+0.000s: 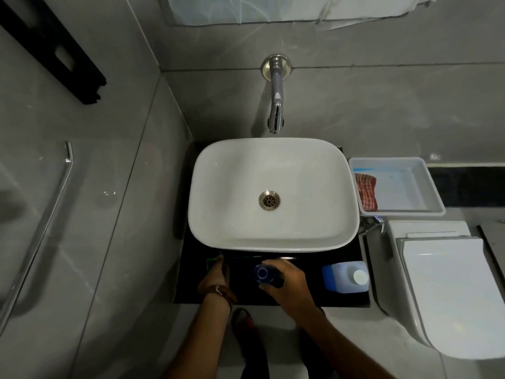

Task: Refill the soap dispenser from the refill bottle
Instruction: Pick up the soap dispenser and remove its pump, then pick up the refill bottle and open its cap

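The soap dispenser (262,273) is a small blue bottle standing on the black counter (300,299) in front of the basin. Its neck looks open from above. My right hand (289,283) wraps around it from the right. The refill bottle (338,277) is a pale, blue-tinted jug with a white cap, standing apart to the right of that hand. My left hand (216,277) is seen edge-on, its fingers stretched toward a small green-edged thing (211,262) under the basin's front rim. Whether those fingers hold it is unclear. A thin dark line lies on the counter between my hands.
A white basin (273,236) fills the counter's middle, under a wall tap (276,105). A white tray (426,184) with a red checked cloth (367,192) sits to the right. Below the tray is a toilet (442,291). Grey tiled walls close in on the left.
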Available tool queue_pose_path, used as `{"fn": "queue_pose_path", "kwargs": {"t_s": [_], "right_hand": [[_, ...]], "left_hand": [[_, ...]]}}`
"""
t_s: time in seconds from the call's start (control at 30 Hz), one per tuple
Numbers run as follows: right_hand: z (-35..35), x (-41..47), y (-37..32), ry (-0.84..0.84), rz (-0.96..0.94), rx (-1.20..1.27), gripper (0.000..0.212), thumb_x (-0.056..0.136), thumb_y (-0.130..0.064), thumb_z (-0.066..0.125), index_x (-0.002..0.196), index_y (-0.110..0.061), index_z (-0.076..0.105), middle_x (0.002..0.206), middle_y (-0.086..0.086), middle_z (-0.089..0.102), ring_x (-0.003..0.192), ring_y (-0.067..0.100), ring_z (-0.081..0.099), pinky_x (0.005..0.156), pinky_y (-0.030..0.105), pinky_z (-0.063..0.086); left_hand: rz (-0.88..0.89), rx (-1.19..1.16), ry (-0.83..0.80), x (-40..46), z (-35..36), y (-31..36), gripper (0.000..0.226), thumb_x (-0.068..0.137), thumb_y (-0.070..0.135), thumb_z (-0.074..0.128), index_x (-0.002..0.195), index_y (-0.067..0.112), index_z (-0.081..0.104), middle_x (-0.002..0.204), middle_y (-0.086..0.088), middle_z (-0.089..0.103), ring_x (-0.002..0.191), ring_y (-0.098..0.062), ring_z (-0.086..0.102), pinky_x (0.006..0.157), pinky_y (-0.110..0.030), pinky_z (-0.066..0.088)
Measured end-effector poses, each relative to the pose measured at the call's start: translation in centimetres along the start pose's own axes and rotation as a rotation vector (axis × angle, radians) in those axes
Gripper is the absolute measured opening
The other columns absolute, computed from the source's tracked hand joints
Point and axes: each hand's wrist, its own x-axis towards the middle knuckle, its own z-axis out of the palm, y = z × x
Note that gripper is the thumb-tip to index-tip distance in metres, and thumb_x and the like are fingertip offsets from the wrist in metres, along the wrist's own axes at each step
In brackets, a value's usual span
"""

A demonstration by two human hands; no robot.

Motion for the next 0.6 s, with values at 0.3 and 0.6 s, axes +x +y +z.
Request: {"fn": "queue_pose_path", "kwargs": {"t_s": [0.3,0.6], "right_hand": [[0.3,-0.3,0.7,0.021,0.047,0.043,0.072,0.063,-0.016,0.098,0.128,-0.032,0.070,0.118,-0.022,0.069,0.110,-0.019,0.061,0.100,0.007,0.047],[-3.7,-4.1,2.3,0.045,0.020,-0.055,0.060,0.075,-0.022,0.092,0.131,-0.028,0.070,0.123,-0.026,0.065,0.115,-0.014,0.060,0.102,0.008,0.046]], "left_hand": [[0.021,0.017,0.013,0.1,-0.2,-0.5,0.048,0.075,0.032,0.085,0.107,0.013,0.056,0.095,-0.003,0.063,0.085,-0.022,0.065,0.085,-0.033,0.052],[0.116,0.130,-0.023,-0.4,-3.6,-2.9,0.018,0.091,0.015,0.070,0.096,-0.001,0.065,0.108,-0.014,0.067,0.096,-0.028,0.065,0.083,-0.035,0.055]]}}
